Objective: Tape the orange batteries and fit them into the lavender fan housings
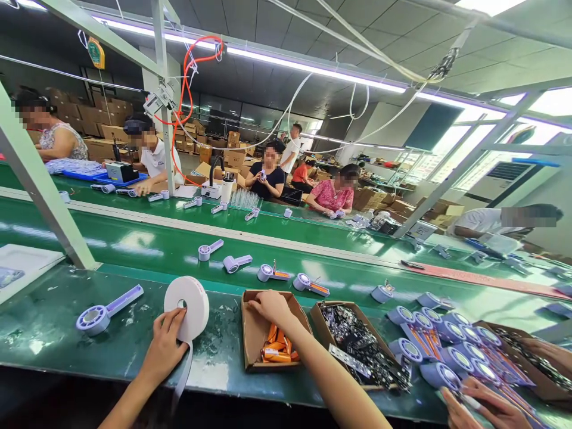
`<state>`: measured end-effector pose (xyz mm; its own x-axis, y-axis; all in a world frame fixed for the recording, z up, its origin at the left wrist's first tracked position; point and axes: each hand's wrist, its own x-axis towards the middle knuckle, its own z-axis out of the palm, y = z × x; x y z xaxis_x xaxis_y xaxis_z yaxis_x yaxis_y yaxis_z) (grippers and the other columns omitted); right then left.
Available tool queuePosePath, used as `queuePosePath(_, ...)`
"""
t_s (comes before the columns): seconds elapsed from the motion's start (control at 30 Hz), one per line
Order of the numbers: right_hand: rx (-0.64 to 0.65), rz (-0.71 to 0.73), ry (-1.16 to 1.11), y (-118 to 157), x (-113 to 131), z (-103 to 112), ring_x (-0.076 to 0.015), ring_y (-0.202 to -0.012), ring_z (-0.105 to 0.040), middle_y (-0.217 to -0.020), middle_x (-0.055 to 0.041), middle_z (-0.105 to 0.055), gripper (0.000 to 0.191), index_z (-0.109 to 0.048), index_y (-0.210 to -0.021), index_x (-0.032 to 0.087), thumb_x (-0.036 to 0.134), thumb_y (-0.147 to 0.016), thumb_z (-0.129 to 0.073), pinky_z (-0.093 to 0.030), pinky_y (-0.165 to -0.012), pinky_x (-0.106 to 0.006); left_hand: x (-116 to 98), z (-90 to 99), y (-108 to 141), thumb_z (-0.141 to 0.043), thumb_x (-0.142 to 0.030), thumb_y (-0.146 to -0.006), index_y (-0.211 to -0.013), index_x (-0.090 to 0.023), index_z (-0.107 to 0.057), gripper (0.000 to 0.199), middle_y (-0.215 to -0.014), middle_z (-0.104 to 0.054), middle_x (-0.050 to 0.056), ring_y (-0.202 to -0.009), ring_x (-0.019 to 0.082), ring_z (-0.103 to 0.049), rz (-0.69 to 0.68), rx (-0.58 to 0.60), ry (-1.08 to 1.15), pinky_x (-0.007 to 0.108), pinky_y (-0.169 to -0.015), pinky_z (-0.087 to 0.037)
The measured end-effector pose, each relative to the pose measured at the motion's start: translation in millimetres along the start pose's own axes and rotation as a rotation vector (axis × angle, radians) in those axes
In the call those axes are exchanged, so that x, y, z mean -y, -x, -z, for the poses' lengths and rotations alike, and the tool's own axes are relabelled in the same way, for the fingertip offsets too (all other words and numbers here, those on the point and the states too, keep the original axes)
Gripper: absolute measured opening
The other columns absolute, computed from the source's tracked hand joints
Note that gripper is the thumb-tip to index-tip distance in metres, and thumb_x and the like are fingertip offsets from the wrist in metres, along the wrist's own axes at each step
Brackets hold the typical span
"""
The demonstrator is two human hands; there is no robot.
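My left hand is closed on a roll of white tape standing on the bench, fingers by its hub, with a loose strip of tape hanging down past the bench edge. Reaching over a cardboard box, my right hand has its fingers loosely bent and apart, nothing visible in them; some fingertips are hidden. Orange-wrapped battery cells lie in that box, below my right wrist. To the left of the tape lies a lavender handheld fan housing with its handle channel open.
A box of black-and-silver small parts stands right of the batteries. Several fan housings are piled further right, near a co-worker's hands. More housings lie on the green conveyor. A metal post rises at left.
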<state>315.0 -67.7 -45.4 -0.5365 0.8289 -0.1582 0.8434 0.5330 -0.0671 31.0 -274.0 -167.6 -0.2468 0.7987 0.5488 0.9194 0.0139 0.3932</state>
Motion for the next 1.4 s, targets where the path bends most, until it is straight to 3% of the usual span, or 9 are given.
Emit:
queuePosePath(0.13, 0.073, 0.150, -0.026, 3, 1, 0, -0.0281, -0.117, -0.073, -0.123, -0.0088, -0.079, 0.032, -0.079, -0.123, 0.027, 0.046, -0.102, -0.064, -0.053, -0.095, -0.033, -2, 1.9, 1, -0.057, -0.012, -0.082, -0.147, -0.019, -0.060, 0.066, -0.140, -0.064, 0.012, -0.126, 0.034, -0.051, -0.029, -0.004, -0.019, 0.051, -0.109, -0.055)
queuePosePath(0.3, 0.169, 0.158, 0.020, 25, -39, 8, -0.0361, -0.122, -0.069, -0.126, -0.0144, -0.077, 0.041, -0.080, -0.121, 0.021, 0.041, -0.085, -0.083, -0.052, -0.101, -0.040, -5, 3.0, 1, -0.057, -0.009, -0.080, -0.148, -0.020, -0.060, 0.068, -0.140, -0.064, 0.012, -0.126, 0.034, -0.051, -0.051, 0.012, -0.040, 0.052, -0.110, -0.054)
queuePosePath(0.5, 0.149, 0.164, -0.011, 56, -72, -4, -0.0359, -0.137, -0.055, -0.153, -0.0098, -0.063, 0.055, -0.065, -0.149, 0.027, 0.037, -0.095, -0.069, -0.036, -0.122, -0.050, -5, 0.3, 0, -0.057, -0.008, -0.078, -0.148, -0.021, -0.060, 0.071, -0.140, -0.064, 0.012, -0.126, 0.034, -0.051, -0.034, 0.015, -0.050, 0.053, -0.111, -0.053)
queuePosePath(0.63, 0.229, 0.279, -0.083, 52, -73, -12, -0.0350, -0.146, -0.043, -0.155, 0.0004, -0.061, 0.042, -0.073, -0.137, 0.041, 0.033, -0.097, -0.066, -0.028, -0.124, -0.055, -6, 1.3, -2, -0.056, -0.009, -0.079, -0.147, -0.018, -0.060, 0.069, -0.140, -0.064, 0.013, -0.125, 0.034, -0.049, -0.054, 0.026, -0.062, 0.052, -0.109, -0.054)
queuePosePath(0.8, 0.246, 0.355, 0.013, 37, -67, -4, -0.0339, -0.132, -0.053, -0.133, -0.0042, -0.074, 0.035, -0.083, -0.120, 0.038, 0.035, -0.085, -0.083, -0.033, -0.118, -0.051, -5, 3.8, 0, -0.057, -0.009, -0.078, -0.148, -0.021, -0.060, 0.071, -0.141, -0.064, 0.012, -0.125, 0.034, -0.050, -0.053, 0.047, -0.079, 0.052, -0.108, -0.054)
queuePosePath(0.9, 0.212, 0.305, 0.032, 31, -54, 1, -0.0317, -0.124, -0.061, -0.118, -0.0066, -0.078, 0.019, -0.085, -0.108, 0.034, 0.040, -0.090, -0.081, -0.040, -0.111, -0.045, -5, 4.6, 0, -0.058, -0.010, -0.078, -0.149, -0.021, -0.061, 0.072, -0.142, -0.063, 0.012, -0.125, 0.034, -0.051, -0.062, 0.066, -0.090, 0.051, -0.109, -0.053)
queuePosePath(1.13, 0.006, 0.004, -0.046, 23, -32, 2, -0.0343, -0.106, -0.074, -0.114, -0.0211, -0.077, 0.037, -0.073, -0.121, 0.016, 0.044, -0.108, -0.054, -0.052, -0.090, -0.038, -8, 9.9, -4, -0.059, -0.010, -0.078, -0.151, -0.020, -0.060, 0.074, -0.141, -0.064, 0.014, -0.129, 0.036, -0.050, -0.047, 0.082, -0.091, 0.055, -0.113, -0.050)
queuePosePath(1.23, -0.105, 0.036, -0.291, 28, -37, 12, -0.0264, -0.102, -0.074, -0.112, -0.0121, -0.080, 0.037, -0.076, -0.119, 0.019, 0.047, -0.105, -0.056, -0.051, -0.088, -0.033, -8, 13.2, -5, -0.060, -0.012, -0.078, -0.149, -0.017, -0.060, 0.071, -0.141, -0.063, 0.015, -0.130, 0.036, -0.048, -0.043, 0.096, -0.092, 0.057, -0.116, -0.046)
queuePosePath(1.4, -0.342, 0.112, -1.101, 58, -34, 21, -0.0205, -0.087, -0.068, -0.100, -0.0058, -0.077, 0.043, -0.078, -0.110, 0.017, 0.050, -0.084, -0.079, -0.054, -0.079, -0.031, -20, 23.0, -11, -0.058, -0.012, -0.080, -0.147, -0.016, -0.060, 0.067, -0.139, -0.062, 0.016, -0.129, 0.036, -0.046, -0.064, 0.082, -0.083, 0.057, -0.115, -0.045)
